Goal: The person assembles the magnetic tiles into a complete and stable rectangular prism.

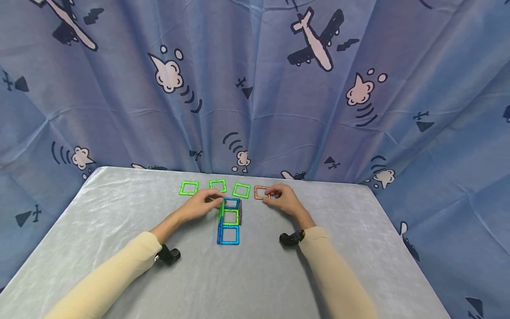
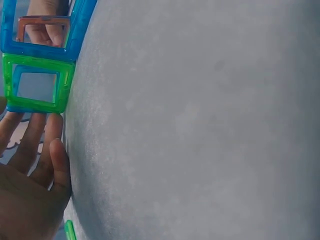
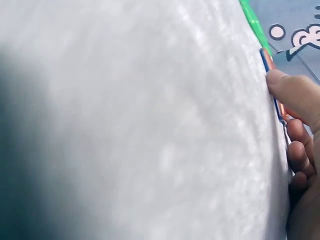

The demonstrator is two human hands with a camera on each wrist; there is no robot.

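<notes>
A small structure of magnetic tiles [image 1: 230, 224] stands mid-table, made of blue and green open square frames. Its left side has an upright green tile [image 2: 37, 82] beside a blue tile [image 2: 45, 49]. My left hand [image 1: 202, 204] is at its back left corner, with fairly straight fingers touching the green tile's edge; the thumb is mostly cut off in the left wrist view. To the right of the structure, my right hand [image 1: 283, 199] pinches an orange square magnetic tile [image 1: 259, 192] at its right edge. In the right wrist view, a blue edge shows along this orange tile [image 3: 269, 60].
Several loose green square tiles [image 1: 189, 188] lie in a row along the back of the grey cloth-covered table [image 1: 271, 274]. A blue patterned curtain [image 1: 255, 88] hangs behind. A black wrist camera [image 1: 292, 238] sits on the right sleeve, another [image 1: 169, 255] on the left.
</notes>
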